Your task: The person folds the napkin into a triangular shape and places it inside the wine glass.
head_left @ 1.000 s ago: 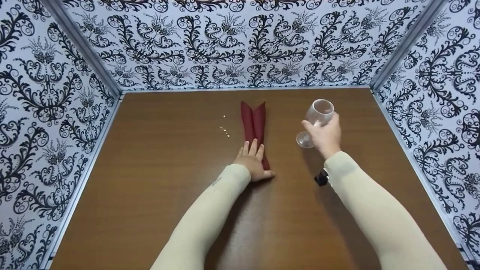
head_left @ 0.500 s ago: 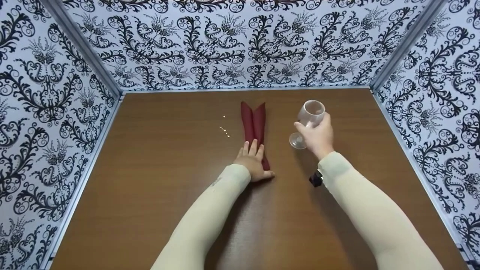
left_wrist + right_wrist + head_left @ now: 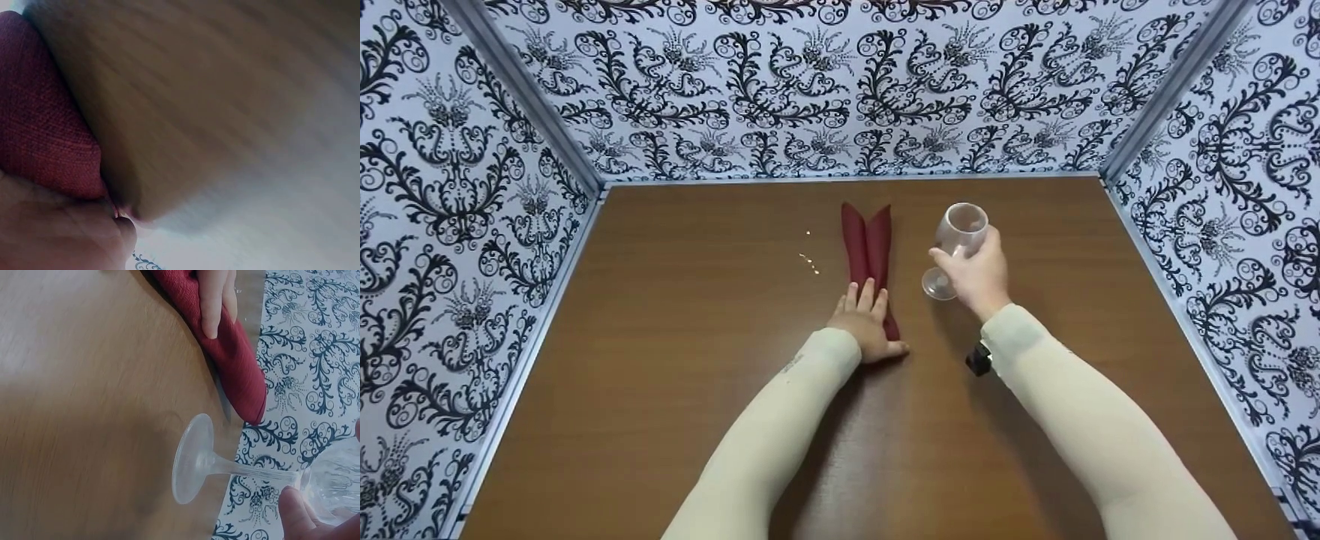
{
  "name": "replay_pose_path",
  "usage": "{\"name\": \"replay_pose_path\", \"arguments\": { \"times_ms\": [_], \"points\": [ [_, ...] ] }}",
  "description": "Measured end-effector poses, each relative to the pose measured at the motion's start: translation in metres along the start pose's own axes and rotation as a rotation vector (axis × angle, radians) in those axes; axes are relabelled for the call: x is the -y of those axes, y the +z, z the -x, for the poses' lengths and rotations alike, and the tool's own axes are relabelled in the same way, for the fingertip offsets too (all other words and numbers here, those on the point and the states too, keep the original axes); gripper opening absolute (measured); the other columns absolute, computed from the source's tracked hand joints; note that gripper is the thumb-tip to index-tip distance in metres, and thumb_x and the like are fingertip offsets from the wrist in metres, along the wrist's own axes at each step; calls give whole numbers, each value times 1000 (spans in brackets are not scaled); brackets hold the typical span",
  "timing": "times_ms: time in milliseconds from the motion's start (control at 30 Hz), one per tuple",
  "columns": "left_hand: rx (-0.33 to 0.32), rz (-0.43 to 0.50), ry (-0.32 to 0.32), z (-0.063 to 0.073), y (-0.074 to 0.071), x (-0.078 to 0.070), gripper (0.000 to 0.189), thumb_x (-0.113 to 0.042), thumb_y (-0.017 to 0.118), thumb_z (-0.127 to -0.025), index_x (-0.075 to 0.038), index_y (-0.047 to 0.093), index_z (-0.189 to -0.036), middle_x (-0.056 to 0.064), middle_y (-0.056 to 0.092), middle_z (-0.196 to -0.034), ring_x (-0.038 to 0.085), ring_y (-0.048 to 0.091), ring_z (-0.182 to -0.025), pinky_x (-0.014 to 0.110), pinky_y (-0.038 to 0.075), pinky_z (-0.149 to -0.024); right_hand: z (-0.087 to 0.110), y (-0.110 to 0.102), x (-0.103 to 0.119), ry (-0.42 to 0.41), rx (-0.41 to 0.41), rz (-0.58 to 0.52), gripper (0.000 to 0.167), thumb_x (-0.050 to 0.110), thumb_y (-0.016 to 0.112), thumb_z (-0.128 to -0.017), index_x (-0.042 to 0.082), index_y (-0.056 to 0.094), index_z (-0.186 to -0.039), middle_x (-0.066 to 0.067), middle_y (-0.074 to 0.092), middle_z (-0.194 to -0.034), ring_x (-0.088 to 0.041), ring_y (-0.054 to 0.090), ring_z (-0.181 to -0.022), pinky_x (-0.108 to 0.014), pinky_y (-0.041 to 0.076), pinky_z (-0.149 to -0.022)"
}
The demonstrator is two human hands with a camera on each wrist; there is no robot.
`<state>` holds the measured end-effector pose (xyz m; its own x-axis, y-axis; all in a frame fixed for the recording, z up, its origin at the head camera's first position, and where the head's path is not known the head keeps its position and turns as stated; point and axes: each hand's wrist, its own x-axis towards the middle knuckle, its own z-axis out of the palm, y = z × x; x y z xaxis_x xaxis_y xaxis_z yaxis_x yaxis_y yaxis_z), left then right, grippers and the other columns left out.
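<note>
A dark red cloth napkin (image 3: 868,244), folded into a long roll with two pointed ends, lies in the middle of the table. My left hand (image 3: 862,328) rests on its near part, fingers spread and fairly straight; in the left wrist view the woven napkin (image 3: 45,112) shows beside the palm. To the right, my right hand (image 3: 982,276) holds a clear stemmed wine glass (image 3: 956,225) by the bowl, rim up and slightly tilted. From the right wrist view, the glass's foot (image 3: 192,458) appears held above the tabletop, apart from the napkin. The palm side of the left hand is mostly hidden.
Brown wooden table (image 3: 660,322) beneath, bounded by patterned black-and-white walls (image 3: 780,82) at the back and both sides. Several tiny pale specks (image 3: 811,262) lie left of the napkin. A small black device (image 3: 979,360) sits at the right wrist.
My right hand has carried the wine glass leftward, closer to the napkin. The left hand and the napkin have stayed where they were.
</note>
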<state>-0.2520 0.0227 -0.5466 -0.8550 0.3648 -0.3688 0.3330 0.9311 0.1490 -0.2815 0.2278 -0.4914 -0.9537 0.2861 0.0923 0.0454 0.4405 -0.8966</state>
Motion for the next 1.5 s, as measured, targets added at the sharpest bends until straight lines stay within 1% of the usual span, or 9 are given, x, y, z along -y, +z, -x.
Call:
{"name": "replay_pose_path", "arguments": {
  "times_ms": [167,500,867,1100,1267,1333,1400,1500],
  "points": [
    [-21,-7,9,4,-2,0,110,-81,52,-92,-16,10,-171,12,-3,-179,40,1,-165,49,14,-134,1,7,-1,-19,27,4,80,28,87,-83,1,43,-145,-22,62,-134,-36,62,-122,-49,49,-109],
    [-37,-6,17,5,-1,0,111,-81,53,-92,-15,13,-171,13,0,-179,41,3,-165,50,16,-133,3,15,-3,-22,81,2,83,28,87,-85,1,42,-149,-22,61,-140,-37,60,-129,-50,47,-114],
    [-33,-13,15,4,-2,0,109,-80,52,-93,-15,12,-171,13,-1,-179,41,3,-165,49,15,-134,5,21,-7,-31,113,-1,83,27,87,-86,1,41,-149,-23,60,-141,-36,60,-128,-49,48,-113],
    [3,-2,6,-4,1,1,112,-81,52,-92,-16,7,-171,12,-6,-179,40,-2,-165,49,11,-134,6,21,-8,-23,141,8,85,28,87,-86,1,39,-151,-25,58,-143,-38,59,-131,-51,48,-114],
    [-16,0,10,0,0,1,111,-80,53,-92,-14,11,-171,13,-3,-179,40,1,-165,48,13,-134,8,23,-8,-23,139,-4,87,28,88,-84,2,39,-151,-25,59,-142,-38,59,-131,-51,47,-114],
    [-27,5,10,0,1,0,110,-79,54,-92,-14,13,-171,13,-1,-179,40,2,-165,49,14,-134,8,23,-9,-27,138,-3,89,28,89,-84,2,37,-152,-26,58,-143,-38,58,-132,-52,46,-115],
    [-24,6,8,0,1,0,110,-79,54,-92,-14,12,-171,13,-1,-179,41,2,-165,49,14,-134,8,22,-10,-32,151,9,97,29,89,-83,3,32,-157,-26,55,-147,-39,56,-135,-52,44,-117],
    [-17,4,12,1,-1,0,110,-79,53,-92,-14,11,-171,14,-2,-179,42,1,-165,50,13,-134,7,16,-14,-43,213,67,112,33,90,-84,6,17,-165,-28,47,-157,-42,50,-143,-55,38,-122]
  ]
}}
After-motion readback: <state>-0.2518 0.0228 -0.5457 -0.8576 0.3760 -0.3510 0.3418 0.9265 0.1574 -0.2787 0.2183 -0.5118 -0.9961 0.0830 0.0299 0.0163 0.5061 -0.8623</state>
